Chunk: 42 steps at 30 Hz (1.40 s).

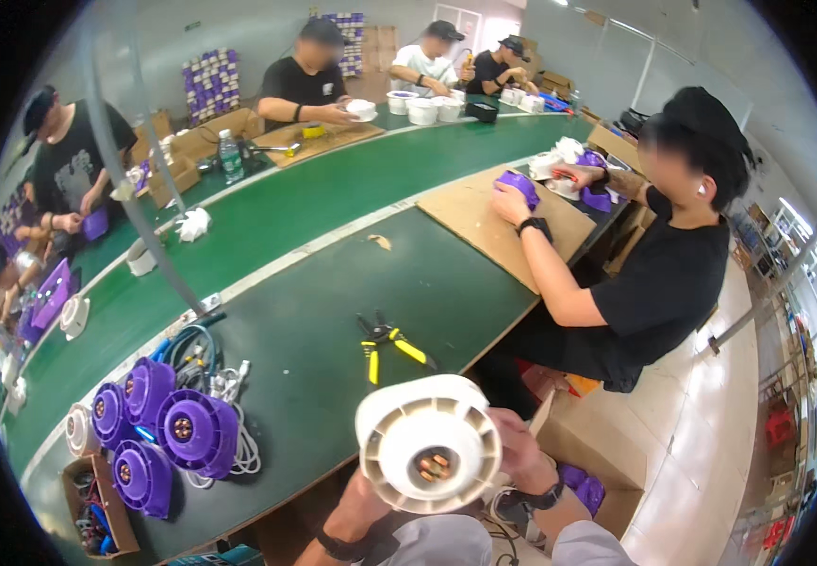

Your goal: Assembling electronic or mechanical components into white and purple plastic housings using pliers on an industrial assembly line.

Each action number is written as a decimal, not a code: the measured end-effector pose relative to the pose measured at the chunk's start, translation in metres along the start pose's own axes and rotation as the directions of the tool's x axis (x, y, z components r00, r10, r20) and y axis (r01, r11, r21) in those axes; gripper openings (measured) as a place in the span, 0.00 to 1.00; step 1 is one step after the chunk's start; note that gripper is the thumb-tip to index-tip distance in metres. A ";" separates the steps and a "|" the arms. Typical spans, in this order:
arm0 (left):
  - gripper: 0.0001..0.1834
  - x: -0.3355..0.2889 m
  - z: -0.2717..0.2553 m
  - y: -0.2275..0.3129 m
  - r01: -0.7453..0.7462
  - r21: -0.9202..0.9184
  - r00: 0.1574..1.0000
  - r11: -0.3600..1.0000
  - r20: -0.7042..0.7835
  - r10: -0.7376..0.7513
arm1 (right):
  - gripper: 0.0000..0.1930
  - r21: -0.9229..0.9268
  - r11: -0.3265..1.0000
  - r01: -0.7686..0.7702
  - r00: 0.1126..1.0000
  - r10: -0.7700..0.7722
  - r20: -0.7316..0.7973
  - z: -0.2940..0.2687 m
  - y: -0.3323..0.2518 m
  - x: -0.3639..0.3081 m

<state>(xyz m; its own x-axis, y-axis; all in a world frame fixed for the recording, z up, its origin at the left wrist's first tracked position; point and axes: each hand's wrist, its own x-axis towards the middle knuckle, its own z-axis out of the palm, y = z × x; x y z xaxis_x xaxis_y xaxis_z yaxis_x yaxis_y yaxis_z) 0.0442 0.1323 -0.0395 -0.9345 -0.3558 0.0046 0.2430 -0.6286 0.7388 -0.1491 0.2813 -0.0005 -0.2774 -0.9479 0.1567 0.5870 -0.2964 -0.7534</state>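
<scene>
Just beyond the table's near edge, a white round plastic housing (399,448) is held up between my hands, its ribbed ring facing me. Copper-coloured windings show in the hole at its centre. My left hand (361,502) grips its lower left side, with the fingers partly hidden beneath it. Around the right side, my right hand (519,443) is closed on the rim. Wire cutters with yellow and black handles (394,341) lie spread on the green table (319,292), just past the housing.
Several purple housings (196,424) with cables stand on the left, beside a cardboard box of small parts (111,505). A metal post (158,236) rises behind them. At right, a co-worker handles a purple part (519,187) on a cardboard sheet (465,222). An open carton (606,462) sits below.
</scene>
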 end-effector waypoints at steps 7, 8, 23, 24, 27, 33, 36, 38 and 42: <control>0.34 0.002 -0.019 0.078 -0.241 -0.245 0.965 0.939 -0.160 0.206 | 0.17 -0.709 0.673 -0.211 0.977 0.158 -0.141 0.013 0.021 0.098; 0.33 0.006 -0.023 0.088 -0.296 -0.254 0.940 0.921 -0.251 0.232 | 0.17 -0.902 0.416 -0.114 0.993 0.016 -0.119 0.018 0.019 0.110; 0.31 0.088 -0.071 0.130 -0.355 -0.104 0.871 0.929 -0.398 0.288 | 0.54 -0.797 -0.494 -0.347 0.931 -0.077 -0.358 0.030 0.052 0.152; 0.31 0.087 -0.077 0.129 -0.339 -0.120 0.876 0.933 -0.402 0.267 | 0.54 -0.786 -0.512 -0.347 0.924 -0.041 -0.381 0.028 0.048 0.153; 0.32 0.090 -0.091 0.128 -0.278 -0.188 0.905 0.942 -0.381 0.191 | 0.52 -0.763 -0.555 -0.330 0.912 0.021 -0.410 0.023 0.031 0.152; 0.30 0.089 -0.108 0.123 -0.247 -0.121 0.914 0.961 -0.359 0.190 | 0.34 -0.736 -0.588 -0.336 0.929 -0.076 -0.363 -0.011 0.018 0.146; 0.27 0.090 -0.112 0.121 -0.224 -0.043 0.918 0.974 -0.345 0.196 | 0.28 -0.733 -0.565 -0.379 0.902 -0.049 -0.428 -0.019 0.002 0.150; 0.27 0.087 -0.109 0.123 -0.228 0.004 0.915 0.974 -0.342 0.216 | 0.28 -0.742 -0.471 -0.476 0.840 0.006 -0.543 -0.026 -0.013 0.158; 0.27 0.090 -0.107 0.122 -0.209 0.140 0.919 0.968 -0.310 0.244 | 0.30 -0.714 -0.454 -0.533 0.768 0.094 -0.633 -0.049 -0.040 0.165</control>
<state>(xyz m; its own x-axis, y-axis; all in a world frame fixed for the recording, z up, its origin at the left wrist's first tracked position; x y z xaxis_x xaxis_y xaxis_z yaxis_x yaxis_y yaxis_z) 0.0176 -0.0509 -0.0210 -0.7189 -0.6946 -0.0247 0.3944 -0.4370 0.8084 -0.2558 0.1424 0.0237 -0.6395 -0.6818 -0.3552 -0.6615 0.7234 -0.1978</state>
